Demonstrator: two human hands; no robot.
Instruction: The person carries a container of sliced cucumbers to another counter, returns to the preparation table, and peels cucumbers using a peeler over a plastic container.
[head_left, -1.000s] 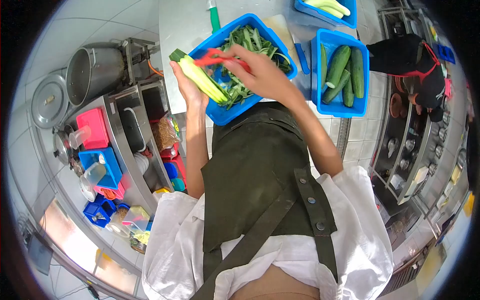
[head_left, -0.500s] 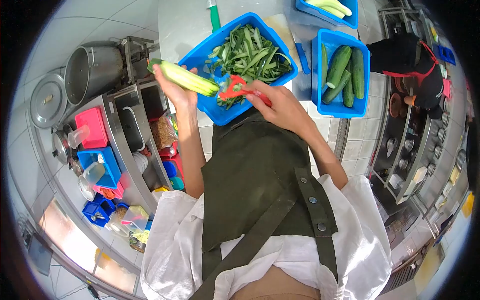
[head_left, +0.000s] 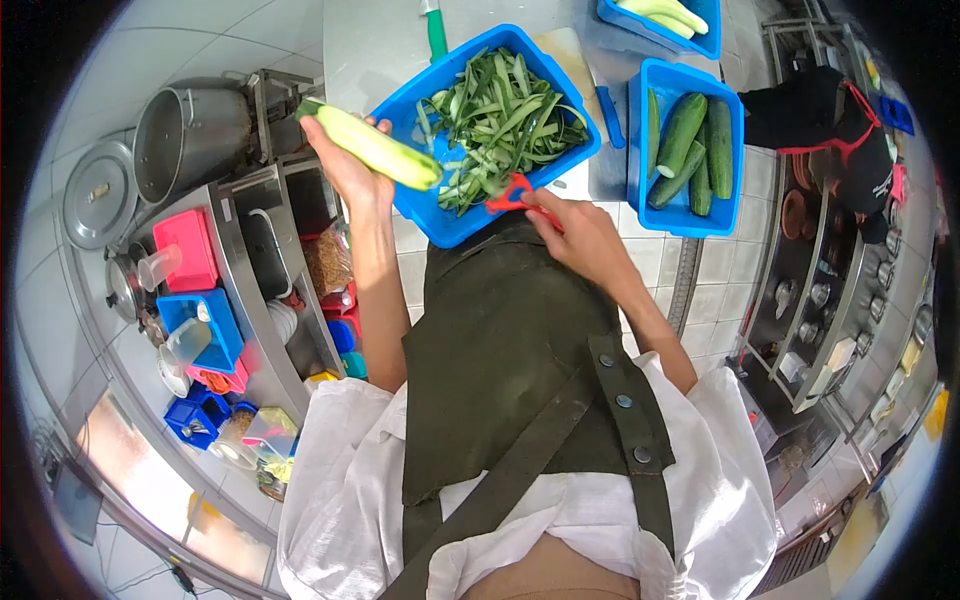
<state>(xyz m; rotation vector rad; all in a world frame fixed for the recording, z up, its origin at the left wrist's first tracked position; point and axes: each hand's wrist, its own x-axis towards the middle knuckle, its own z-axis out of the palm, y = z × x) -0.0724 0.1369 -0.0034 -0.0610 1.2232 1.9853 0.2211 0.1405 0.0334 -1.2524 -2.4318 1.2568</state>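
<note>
My left hand (head_left: 352,170) is wrapped round a mostly peeled cucumber (head_left: 375,148), pale green with dark skin left at its upper end. The cucumber is tilted, its lower end over the near left part of a blue tub (head_left: 425,212). A heap of green peel strips (head_left: 505,110) fills much of that tub. In my right hand (head_left: 585,235) is a red peeler (head_left: 512,195), held at the tub's near rim and apart from the cucumber. Some peel seems to cling near the peeler's head, too small to make out.
Unpeeled cucumbers (head_left: 683,135) lie in a second blue tub (head_left: 634,150) to the right. Behind it, another blue tub (head_left: 660,35) holds peeled ones. A blue-handled knife (head_left: 610,117) and a green-handled knife (head_left: 436,35) rest on the steel table (head_left: 365,60). At right stands another person (head_left: 800,110).
My right hand has drawn the peeler away from the cucumber, right and down toward the tub's near rim. My left hand's cucumber has turned slightly.
</note>
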